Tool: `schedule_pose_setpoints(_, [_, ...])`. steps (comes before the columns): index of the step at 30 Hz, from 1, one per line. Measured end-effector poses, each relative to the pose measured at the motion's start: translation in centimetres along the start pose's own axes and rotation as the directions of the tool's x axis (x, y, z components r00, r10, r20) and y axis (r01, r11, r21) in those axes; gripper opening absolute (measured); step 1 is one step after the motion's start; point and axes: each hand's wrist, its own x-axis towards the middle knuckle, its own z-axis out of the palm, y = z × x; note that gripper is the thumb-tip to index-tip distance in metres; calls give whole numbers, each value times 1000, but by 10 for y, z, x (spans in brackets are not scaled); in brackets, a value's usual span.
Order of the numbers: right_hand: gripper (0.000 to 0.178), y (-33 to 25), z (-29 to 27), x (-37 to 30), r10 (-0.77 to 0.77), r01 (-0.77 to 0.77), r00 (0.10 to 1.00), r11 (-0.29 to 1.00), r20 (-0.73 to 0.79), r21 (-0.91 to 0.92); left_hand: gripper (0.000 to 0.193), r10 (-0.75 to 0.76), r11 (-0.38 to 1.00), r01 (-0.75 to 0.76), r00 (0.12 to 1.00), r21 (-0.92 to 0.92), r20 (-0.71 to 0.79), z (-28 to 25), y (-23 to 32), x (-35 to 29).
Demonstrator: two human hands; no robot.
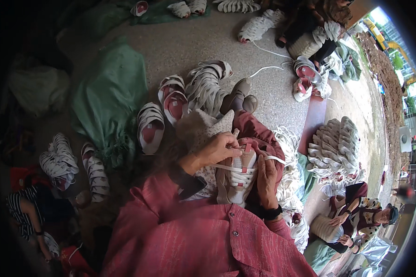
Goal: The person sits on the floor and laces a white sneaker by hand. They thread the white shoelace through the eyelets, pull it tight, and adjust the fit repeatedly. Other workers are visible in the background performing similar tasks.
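A white and beige sneaker with red tabs lies in my lap, its white shoelace strung across the front. My left hand is closed in a pinch on the lace beside the upper eyelets, by the tongue. Along the sneaker's right edge, my right hand grips its side with bent fingers. A loose length of lace runs out to the right from those fingertips. What sits under the right fingers is partly hidden. Dark red cloth covers my knees beneath the sneaker.
Nested rows of white shoes stand on the floor ahead. A green sack lies left, a bundle of white laces hangs at my right. Shoe uppers are stacked farther right. Other people sit nearby with shoes.
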Motion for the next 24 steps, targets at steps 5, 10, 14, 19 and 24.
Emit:
schedule_pose_setpoints(5, [33, -27, 0, 8, 71, -70, 998, 989, 2, 133, 15, -146, 929, 130, 989, -346, -21, -4, 16, -15])
schedule_pose_setpoints(10, [35, -22, -41, -4, 388, -293, 918, 805, -84, 515, 21, -54, 998, 55, 998, 11, -39, -7, 41, -50])
schedule_pose_setpoints(14, [30, -2, -79, -17, 392, -196, 895, 775, -214, 601, 23, -414, 902, 360, 877, 239, 243, -25, 49, -72])
schedule_pose_setpoints(19, [23, 30, -146, -46, 520, -112, 812, 586, -266, 803, 20, -507, 841, 497, 862, -215, 9, -77, 36, -113])
schedule_pose_setpoints(24, [19, 112, -200, -71, 737, 33, 623, 311, -263, 950, 16, -599, 797, 595, 762, -98, -247, -114, -7, -153])
